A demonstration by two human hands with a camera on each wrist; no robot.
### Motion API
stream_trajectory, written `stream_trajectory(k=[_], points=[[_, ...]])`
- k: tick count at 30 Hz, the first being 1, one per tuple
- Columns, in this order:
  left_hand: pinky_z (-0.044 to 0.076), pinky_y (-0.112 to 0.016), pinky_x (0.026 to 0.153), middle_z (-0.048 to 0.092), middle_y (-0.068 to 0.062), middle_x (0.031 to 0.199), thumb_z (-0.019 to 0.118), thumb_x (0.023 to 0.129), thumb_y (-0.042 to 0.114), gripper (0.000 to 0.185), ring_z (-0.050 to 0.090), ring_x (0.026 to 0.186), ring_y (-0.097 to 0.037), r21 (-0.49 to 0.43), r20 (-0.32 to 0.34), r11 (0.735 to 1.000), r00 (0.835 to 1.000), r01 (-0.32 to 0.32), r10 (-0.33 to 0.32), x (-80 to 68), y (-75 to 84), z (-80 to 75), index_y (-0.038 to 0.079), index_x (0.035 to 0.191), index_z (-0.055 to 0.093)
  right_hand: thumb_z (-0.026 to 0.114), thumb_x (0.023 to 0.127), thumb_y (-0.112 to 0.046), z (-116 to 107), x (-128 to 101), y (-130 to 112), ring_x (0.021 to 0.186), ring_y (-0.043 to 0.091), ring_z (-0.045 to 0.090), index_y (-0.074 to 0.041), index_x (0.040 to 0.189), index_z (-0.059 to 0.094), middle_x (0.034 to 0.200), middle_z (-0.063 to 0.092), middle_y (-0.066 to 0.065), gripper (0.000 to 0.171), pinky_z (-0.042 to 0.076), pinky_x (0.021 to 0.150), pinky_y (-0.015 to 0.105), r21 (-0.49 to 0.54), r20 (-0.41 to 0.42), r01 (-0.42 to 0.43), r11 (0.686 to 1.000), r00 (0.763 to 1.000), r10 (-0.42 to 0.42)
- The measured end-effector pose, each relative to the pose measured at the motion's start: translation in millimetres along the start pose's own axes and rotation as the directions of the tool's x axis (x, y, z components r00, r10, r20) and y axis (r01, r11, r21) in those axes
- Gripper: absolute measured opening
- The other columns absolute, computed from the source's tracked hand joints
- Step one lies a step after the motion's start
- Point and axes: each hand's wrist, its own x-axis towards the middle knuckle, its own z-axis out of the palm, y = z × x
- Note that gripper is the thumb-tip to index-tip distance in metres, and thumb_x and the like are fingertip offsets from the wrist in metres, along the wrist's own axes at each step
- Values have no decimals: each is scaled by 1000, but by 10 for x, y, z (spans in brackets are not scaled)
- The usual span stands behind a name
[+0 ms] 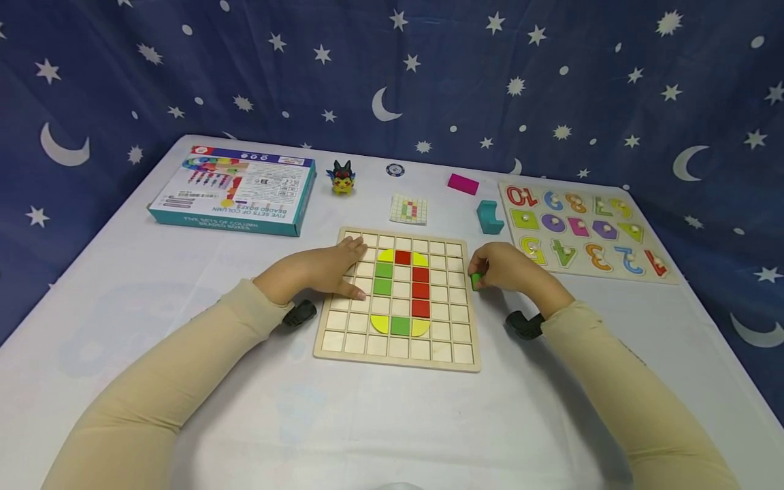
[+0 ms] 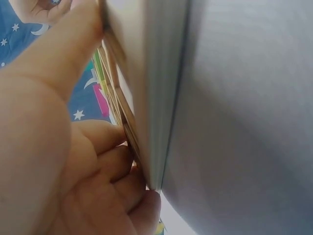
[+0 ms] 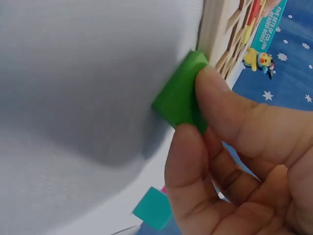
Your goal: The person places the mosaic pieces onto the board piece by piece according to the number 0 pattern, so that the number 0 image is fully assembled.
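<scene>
A wooden grid board [image 1: 398, 354] lies in the middle of the white table, with yellow, red and green tiles [image 1: 420, 291] forming a loop shape in its cells. My left hand [image 1: 331, 269] rests flat on the board's left side, fingers spread over the wooden cells; the left wrist view shows those fingers [image 2: 98, 142] against the board edge [image 2: 142, 98]. My right hand [image 1: 502, 267] sits just right of the board and pinches a small green tile [image 1: 475, 280] between thumb and fingers. In the right wrist view the green tile [image 3: 181, 100] touches the table beside the board's edge [image 3: 212, 29].
A teal toy box [image 1: 235, 194] lies at the back left, with a small yellow and black figure [image 1: 342, 178] and a token [image 1: 395, 169] beside it. A pattern card [image 1: 408, 209], pink block [image 1: 463, 184] and teal block [image 1: 488, 216] sit behind the board. A number puzzle [image 1: 582, 228] lies at the right.
</scene>
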Motion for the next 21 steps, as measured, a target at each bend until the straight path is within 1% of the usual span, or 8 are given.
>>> stream_trajectory(k=[5, 9, 14, 21], points=[[9, -46, 115, 0, -18, 154, 63, 82, 46, 96, -2, 142, -33, 1, 4, 1000, 1000, 1, -1, 1, -1, -4, -2, 146, 10, 72, 76, -2, -77, -51, -48, 72, 18, 51, -5, 80, 66, 74, 60, 4, 8, 43, 65, 27, -25, -25, 26, 999, 999, -27], [8, -45, 115, 0, -18, 154, 63, 82, 46, 96, -2, 142, -32, -1, 6, 1000, 1000, 5, -5, -2, -1, -6, -2, 146, 10, 71, 78, -4, -142, -73, -130, 69, 17, 51, -3, 80, 66, 71, 60, 4, 5, 43, 63, 28, -13, -43, 44, 999, 998, -45], [8, -45, 115, 0, -18, 154, 64, 82, 46, 96, -2, 142, -32, 2, 2, 1000, 1000, 6, -6, -3, -5, -4, -2, 146, 10, 69, 81, -6, -114, -19, -307, 70, 16, 52, -4, 82, 67, 72, 60, 3, 4, 44, 62, 26, 12, -9, 61, 998, 998, -61], [8, -45, 115, -1, -17, 154, 63, 82, 46, 96, -2, 142, -31, -4, 7, 1000, 1000, 17, -17, 7, -5, -5, -1, 147, 10, 69, 81, -7, 17, 104, -692, 73, 17, 51, -6, 84, 67, 76, 60, 3, 4, 45, 64, 25, -1, 50, 118, 993, 992, -118]])
